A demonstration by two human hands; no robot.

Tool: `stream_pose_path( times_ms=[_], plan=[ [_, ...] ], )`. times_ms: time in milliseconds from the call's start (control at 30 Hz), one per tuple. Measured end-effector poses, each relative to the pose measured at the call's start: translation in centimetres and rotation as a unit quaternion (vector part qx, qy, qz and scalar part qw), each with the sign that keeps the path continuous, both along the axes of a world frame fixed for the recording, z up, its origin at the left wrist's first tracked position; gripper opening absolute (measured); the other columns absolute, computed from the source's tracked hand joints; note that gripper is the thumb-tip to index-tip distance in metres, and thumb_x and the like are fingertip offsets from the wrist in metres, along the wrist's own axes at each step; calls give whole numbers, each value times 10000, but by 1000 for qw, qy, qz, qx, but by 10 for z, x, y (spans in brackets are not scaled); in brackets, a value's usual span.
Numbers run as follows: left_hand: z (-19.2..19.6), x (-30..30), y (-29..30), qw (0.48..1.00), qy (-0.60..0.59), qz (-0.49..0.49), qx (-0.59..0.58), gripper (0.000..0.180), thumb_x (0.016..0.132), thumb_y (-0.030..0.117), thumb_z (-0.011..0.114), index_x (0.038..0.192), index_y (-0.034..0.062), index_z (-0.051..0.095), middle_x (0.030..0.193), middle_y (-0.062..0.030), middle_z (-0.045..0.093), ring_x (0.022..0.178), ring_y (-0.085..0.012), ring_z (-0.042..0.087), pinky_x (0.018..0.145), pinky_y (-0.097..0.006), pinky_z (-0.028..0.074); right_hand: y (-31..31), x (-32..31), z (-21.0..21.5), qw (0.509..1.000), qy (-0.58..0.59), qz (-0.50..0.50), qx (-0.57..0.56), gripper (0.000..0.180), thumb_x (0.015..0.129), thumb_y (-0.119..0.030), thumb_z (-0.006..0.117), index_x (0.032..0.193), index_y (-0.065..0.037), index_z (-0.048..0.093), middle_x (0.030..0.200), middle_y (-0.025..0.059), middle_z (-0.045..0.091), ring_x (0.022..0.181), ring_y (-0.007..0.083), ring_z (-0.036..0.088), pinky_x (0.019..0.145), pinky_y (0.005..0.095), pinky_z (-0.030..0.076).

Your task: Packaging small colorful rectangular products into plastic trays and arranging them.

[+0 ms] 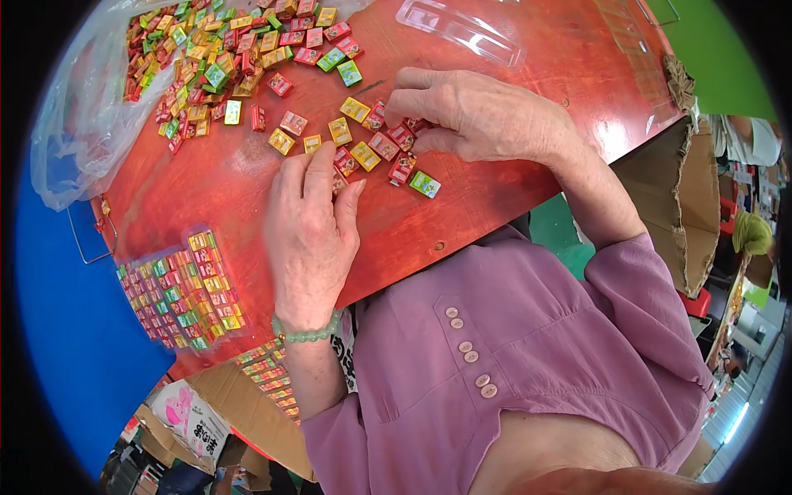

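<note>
Several small candy-like boxes in red, yellow and green lie loose on a red table (396, 235). My left hand (305, 223), with a green bead bracelet at its wrist, is bent with thumb and fingers around a small red box (339, 181), which is mostly hidden. A yellow box (312, 143) lies at its fingertips. My right hand (483, 111) curls down over red boxes (402, 136), its thumb and fingers on either side of them. Between the hands are yellow boxes (365, 156) and red ones. Nearest me is a green box (425, 184).
A big heap of the same boxes (214, 66) spills from a clear plastic bag (91, 124) at the far left. Filled clear trays (181, 293) stand at the near left. An empty clear tray (462, 29) lies at the far side. Cardboard (656, 198) is at the right.
</note>
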State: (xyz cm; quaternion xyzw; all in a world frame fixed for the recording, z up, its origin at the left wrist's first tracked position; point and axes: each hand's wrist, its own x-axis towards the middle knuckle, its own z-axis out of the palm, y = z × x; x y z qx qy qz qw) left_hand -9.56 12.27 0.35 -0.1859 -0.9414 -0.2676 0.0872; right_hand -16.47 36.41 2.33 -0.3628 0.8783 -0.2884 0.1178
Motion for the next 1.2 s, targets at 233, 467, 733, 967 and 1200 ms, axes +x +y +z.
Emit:
stream_pose_path(
  times_ms=[233,467,733,967,1200],
  plan=[
    [-1,-3,5,1000,-11,-20,15,386,865,86,765,1208,-24,627,1082,-159,586,979,-343,625,812,-442,536,-5,1,-4,999,30,19,-15,419,862,-120,764,1256,-46,640,1127,133,583,1005,347,654,831,446,542],
    [-4,-4,15,1000,-13,-10,16,356,861,72,759,1191,-1,650,1080,-147,578,986,-339,618,823,-441,529,-11,9,-8,998,55,-10,8,333,910,-202,727,1197,-48,657,1100,132,575,943,341,660,790,451,547],
    [-5,2,9,1000,-3,-12,6,349,848,60,757,1185,21,671,1064,-136,574,985,-329,601,837,-440,514,7,23,-10,996,80,-23,7,287,920,-192,708,1160,-50,645,1072,131,567,914,342,653,771,457,537],
    [2,6,0,998,-14,-63,1,358,832,54,763,1177,15,673,1062,-131,568,970,-329,597,820,-445,523,34,44,-1,998,32,-22,50,409,855,-196,774,1213,-54,638,1051,111,565,881,338,656,761,432,542],
    [18,1,5,993,-55,-107,6,489,793,201,833,1234,51,683,1081,-111,562,969,-313,603,795,-433,537,16,54,4,997,34,-37,58,501,810,-267,814,1252,-98,647,1039,102,558,902,317,658,745,436,566]
  ],
)
